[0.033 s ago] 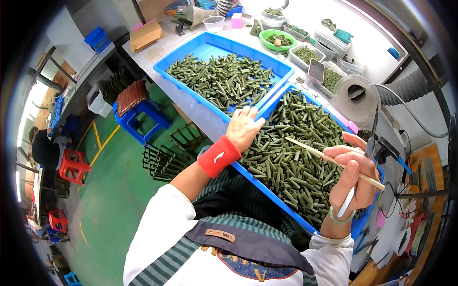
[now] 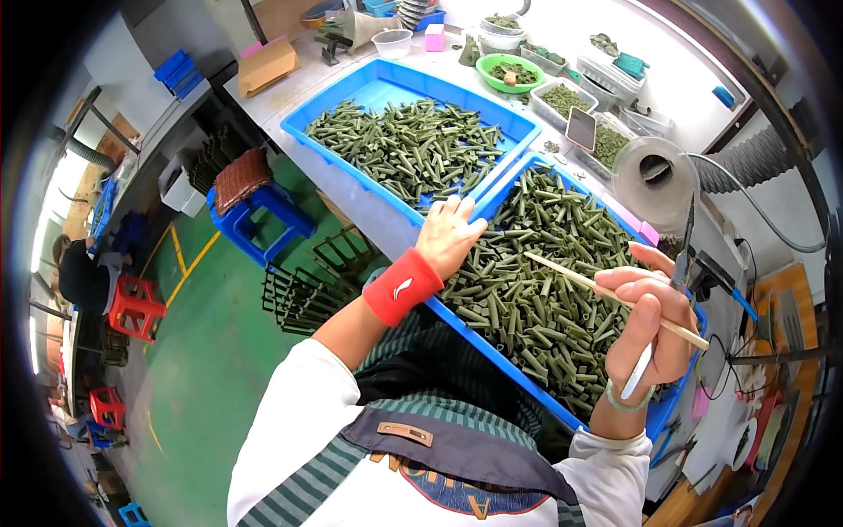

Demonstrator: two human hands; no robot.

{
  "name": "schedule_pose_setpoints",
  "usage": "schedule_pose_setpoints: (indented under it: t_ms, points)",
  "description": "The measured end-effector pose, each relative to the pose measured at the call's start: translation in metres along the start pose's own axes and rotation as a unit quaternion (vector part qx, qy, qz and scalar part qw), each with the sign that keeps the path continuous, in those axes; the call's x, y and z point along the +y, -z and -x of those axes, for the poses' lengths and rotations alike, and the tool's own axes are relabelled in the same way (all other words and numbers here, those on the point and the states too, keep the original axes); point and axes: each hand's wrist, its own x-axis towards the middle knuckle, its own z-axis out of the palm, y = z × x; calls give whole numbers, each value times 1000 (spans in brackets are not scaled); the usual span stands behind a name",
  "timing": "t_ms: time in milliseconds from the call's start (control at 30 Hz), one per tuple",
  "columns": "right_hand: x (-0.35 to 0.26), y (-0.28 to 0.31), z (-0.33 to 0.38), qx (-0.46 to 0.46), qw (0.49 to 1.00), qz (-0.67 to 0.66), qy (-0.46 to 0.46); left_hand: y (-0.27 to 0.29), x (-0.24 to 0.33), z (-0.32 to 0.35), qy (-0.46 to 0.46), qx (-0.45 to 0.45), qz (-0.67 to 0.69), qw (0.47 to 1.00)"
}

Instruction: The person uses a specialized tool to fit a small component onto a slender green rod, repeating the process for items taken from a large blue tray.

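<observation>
**A:** So what have you got in your hands there?

**B:** My right hand [image 2: 652,321] is closed around a thin wooden stick [image 2: 606,297]. It runs slanted across my fingers, with the tip pointing left over the near tray [image 2: 669,406]. There's also a white pen-like thing [image 2: 636,372] tucked in the same grip, poking down toward my wrist. Green band [image 2: 625,404] on that wrist.

**A:** And the left?

**B:** My left hand [image 2: 448,234] is down on the green tubes [image 2: 536,290], right at the far left corner of the near tray. Fingers are curled into the pile, thumb out toward the rim. Can't tell if I've actually got a tube pinched or I'm just touching them, my fingers hide it. Red wristband [image 2: 402,286] on that arm.

**A:** Where are the trays?

**B:** Both blue, side by side on the bench [image 2: 369,209], corners nearly touching. The near one is packed with tubes and sits right in front of me. The far tray [image 2: 386,88] has its heap [image 2: 408,140] mostly in its near half, the far end is bare blue.

**A:** Anything else around?

**B:** Further back there's a green bowl [image 2: 509,73] and a few clear tubs [image 2: 562,101] with more green bits. A tape roll [image 2: 654,171] sits to the right of the trays. Down on the floor to my left is a blue stool [image 2: 255,206] with a woven seat, plus red stools [image 2: 136,307] and another person [image 2: 83,272] off at the edge.
</observation>
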Motion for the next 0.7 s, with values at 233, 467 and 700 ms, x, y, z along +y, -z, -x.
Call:
schedule_pose_setpoints:
  t_ms: [233, 467, 700]
  points:
    - [2, -2, 1, -5, 1000, -1, 3, -12, -11, -27, -67, -59, -29, 996]
    - [4, -3, 0, 1, 1000, -3, 6, 41, -50, 3, 5, 96, 238, 966]
    - [13, 3, 2, 16, 1000, -12, -7, 96, -160, 181, 470, -191, -223, 832]
